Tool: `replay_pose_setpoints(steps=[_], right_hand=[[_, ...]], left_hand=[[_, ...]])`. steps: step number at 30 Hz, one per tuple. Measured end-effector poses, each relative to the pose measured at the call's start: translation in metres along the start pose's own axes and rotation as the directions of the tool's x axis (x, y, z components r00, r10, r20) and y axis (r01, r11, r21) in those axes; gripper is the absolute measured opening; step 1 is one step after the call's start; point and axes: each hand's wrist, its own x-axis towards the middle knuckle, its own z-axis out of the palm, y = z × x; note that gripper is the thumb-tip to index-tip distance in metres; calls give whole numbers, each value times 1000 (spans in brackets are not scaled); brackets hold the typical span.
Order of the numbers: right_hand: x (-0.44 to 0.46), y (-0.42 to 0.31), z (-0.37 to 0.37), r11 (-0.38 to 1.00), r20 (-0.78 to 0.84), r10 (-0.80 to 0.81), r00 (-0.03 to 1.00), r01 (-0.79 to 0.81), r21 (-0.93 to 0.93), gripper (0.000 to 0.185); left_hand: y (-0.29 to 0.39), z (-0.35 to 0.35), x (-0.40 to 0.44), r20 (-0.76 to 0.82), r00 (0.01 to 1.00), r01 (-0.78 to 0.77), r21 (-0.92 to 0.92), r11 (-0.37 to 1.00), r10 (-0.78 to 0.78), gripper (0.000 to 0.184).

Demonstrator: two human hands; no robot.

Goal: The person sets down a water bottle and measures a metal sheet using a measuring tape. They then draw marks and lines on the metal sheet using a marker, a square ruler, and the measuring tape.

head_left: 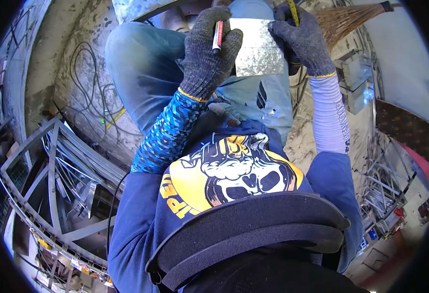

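Observation:
A shiny metal sheet (258, 48) with a faint line across it rests over my jeans-covered leg. My left hand (207, 51), in a dark knitted glove, has its fingers curled round a red and white marker (218, 36) with a black end, beside the sheet's left edge. The glove on my right hand (303, 39) matches; its thumb presses the sheet's upper right edge. A strip of yellow tape measure (293, 12) stands out between that hand's fingers; its case is hidden.
A straw broom (353, 20) lies at the upper right. Loose cable (85, 73) covers part of the floor at left. Metal frames and bars (53, 171) stand at lower left, and a metal box (356, 83) sits right of my right sleeve.

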Motion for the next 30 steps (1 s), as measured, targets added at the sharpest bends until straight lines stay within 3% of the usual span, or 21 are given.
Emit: replay_pose_setpoints(steps=[2, 4, 6, 10, 14, 18, 23, 25, 26, 30], right_hand=[[3, 3, -1, 998, 101, 55, 993, -55, -3, 23], [1, 2, 0, 998, 78, 50, 996, -53, 36, 23], [2, 5, 2, 996, 58, 44, 997, -49, 76, 24], [5, 8, 3, 997, 70, 36, 997, -41, 69, 25], [5, 3, 4, 989, 56, 134, 989, -137, 60, 27], [7, 12, 7, 992, 52, 80, 995, -84, 97, 22], [4, -3, 11, 969, 14, 195, 981, -195, 153, 21], [6, 0, 9, 973, 51, 172, 984, -177, 149, 21], [5, 0, 8, 971, 62, 184, 981, -191, 146, 20], [5, -3, 7, 971, 88, 195, 977, -205, 125, 20]], left_hand=[[2, 0, 0, -10, 1000, 4, -6, 1000, -5, 40], [4, 1, -2, -22, 1000, 11, -10, 1000, -11, 40], [4, 2, -8, 4, 984, 175, -199, 964, -177, 40], [5, 2, -8, 37, 981, 194, -140, 971, -190, 40], [4, 4, -6, -6, 990, 138, -172, 975, -141, 39], [7, 2, -4, 1, 991, 129, -172, 977, -131, 39], [8, 0, -1, -9, 993, 112, -142, 983, -114, 38], [5, 0, -1, -54, 999, -10, -60, 998, 7, 38], [5, -2, -2, 8, 997, 82, -59, 995, -81, 39], [4, 1, -3, -48, 998, 35, -103, 994, -40, 40]])
